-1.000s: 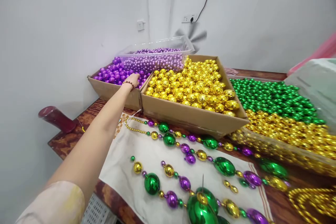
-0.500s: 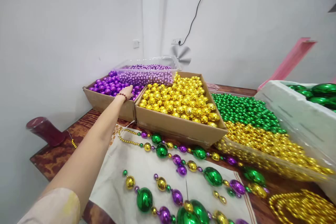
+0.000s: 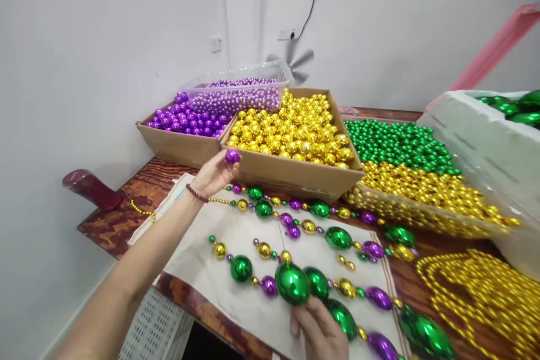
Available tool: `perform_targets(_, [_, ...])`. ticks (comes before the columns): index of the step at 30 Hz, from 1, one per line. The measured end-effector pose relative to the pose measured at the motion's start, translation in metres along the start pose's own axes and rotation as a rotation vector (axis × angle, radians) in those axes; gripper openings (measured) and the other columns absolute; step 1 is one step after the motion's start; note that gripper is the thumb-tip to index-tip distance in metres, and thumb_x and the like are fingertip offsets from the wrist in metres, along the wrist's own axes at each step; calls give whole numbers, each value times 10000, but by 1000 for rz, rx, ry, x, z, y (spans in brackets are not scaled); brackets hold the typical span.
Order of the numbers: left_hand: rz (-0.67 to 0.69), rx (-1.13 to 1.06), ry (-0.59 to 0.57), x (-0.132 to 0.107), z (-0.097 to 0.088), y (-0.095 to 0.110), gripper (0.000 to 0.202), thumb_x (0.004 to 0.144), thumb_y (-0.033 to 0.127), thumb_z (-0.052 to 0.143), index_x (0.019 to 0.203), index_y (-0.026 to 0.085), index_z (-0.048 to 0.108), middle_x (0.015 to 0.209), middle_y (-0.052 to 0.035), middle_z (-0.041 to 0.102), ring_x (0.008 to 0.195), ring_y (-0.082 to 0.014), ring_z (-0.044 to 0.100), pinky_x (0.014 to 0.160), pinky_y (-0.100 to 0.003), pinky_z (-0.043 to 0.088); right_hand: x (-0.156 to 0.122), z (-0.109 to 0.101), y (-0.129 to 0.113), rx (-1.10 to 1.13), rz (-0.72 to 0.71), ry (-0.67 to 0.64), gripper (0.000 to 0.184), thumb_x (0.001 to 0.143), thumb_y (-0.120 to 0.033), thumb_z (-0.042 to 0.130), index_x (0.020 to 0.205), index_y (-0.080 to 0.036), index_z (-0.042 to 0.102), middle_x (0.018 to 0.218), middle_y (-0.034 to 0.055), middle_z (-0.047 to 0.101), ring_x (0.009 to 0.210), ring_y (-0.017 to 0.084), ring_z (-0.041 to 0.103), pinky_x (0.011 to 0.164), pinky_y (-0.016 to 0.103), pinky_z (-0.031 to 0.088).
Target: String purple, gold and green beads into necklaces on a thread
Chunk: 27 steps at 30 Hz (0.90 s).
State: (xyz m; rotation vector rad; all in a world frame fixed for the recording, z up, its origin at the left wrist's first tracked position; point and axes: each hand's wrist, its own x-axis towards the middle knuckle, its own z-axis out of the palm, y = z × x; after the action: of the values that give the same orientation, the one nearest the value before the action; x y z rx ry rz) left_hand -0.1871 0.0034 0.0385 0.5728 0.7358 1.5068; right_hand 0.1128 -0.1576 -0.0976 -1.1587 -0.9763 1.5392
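Observation:
Between the fingertips of my left hand is a shiny purple bead, held just in front of the box of gold beads. My right hand grips a large green bead from below, above the white cloth. A small gold bead sits at the top of that green bead. Around both hands, strings of green, gold and purple beads lie on the cloth, among them a round green bead and a purple bead. Two loose gold beads rest farther right.
A box of purple beads and a clear tub of small lilac beads stand at the back. Green beads fill a tray's far part, beside a white foam box. Gold bead strands lie right; a dark red cup is left.
My left hand has come out of the purple bead box with a purple bead, moving right and nearer. My right hand has entered view, holding the large green bead. The camera view has tilted down.

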Motion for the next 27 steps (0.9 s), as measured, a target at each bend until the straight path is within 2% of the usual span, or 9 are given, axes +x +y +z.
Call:
perform_targets(2, [-127, -110, 30, -30, 9, -35, 212, 966, 194, 513, 1050, 81, 671, 947, -98, 708, 792, -113, 694, 738, -190, 581, 0, 1, -7, -47, -59, -2, 373, 789, -509, 729, 661, -175, 623, 535, 9, 526, 562, 139, 492, 593, 254, 419])
perform_targets(4, [-181, -144, 46, -53, 15, -63, 195, 947, 165, 546, 1074, 95, 676, 976, -90, 719, 804, -130, 709, 761, -221, 596, -3, 2, -12, -56, -102, 18, 331, 810, -479, 714, 701, -180, 623, 531, -3, 523, 556, 135, 489, 594, 249, 419])
perform_targets(8, [-255, -172, 51, -80, 25, -94, 183, 919, 254, 625, 1032, 125, 687, 956, -89, 728, 825, -192, 727, 776, -317, 614, -13, 3, -17, -62, -124, 30, 268, 825, -424, 704, 739, -186, 618, 522, -17, 525, 542, 125, 487, 596, 241, 418])
perform_targets(12, [-310, -232, 108, -92, 36, -102, 183, 919, 258, 632, 874, 86, 677, 905, -117, 726, 862, -189, 726, 837, -306, 596, -21, 2, -17, -68, -115, 31, 263, 829, -400, 698, 715, -183, 604, 515, -22, 523, 526, 116, 480, 580, 234, 406])
perform_targets(16, [-344, -244, 150, -96, 43, -104, 221, 932, 286, 617, 852, 87, 665, 856, -108, 721, 787, -165, 723, 821, -303, 596, -26, 1, -15, -62, -100, 30, 265, 831, -391, 693, 700, -179, 600, 516, -22, 525, 520, 113, 493, 569, 228, 406])
perform_targets(22, [-368, -274, 162, -96, 44, -106, 251, 954, 304, 583, 863, 80, 653, 853, -110, 718, 785, -153, 722, 850, -305, 597, -27, 4, -15, -50, -90, 58, 258, 813, -394, 707, 715, -174, 613, 532, -23, 536, 487, 108, 496, 541, 228, 405])
perform_targets(27, [-354, -290, 186, -96, 45, -109, 255, 968, 274, 554, 821, 86, 643, 812, -93, 711, 776, -148, 719, 845, -292, 598, -28, 5, -13, -66, -83, 80, 253, 822, -391, 700, 724, -171, 620, 520, -26, 533, 500, 113, 499, 578, 241, 418])
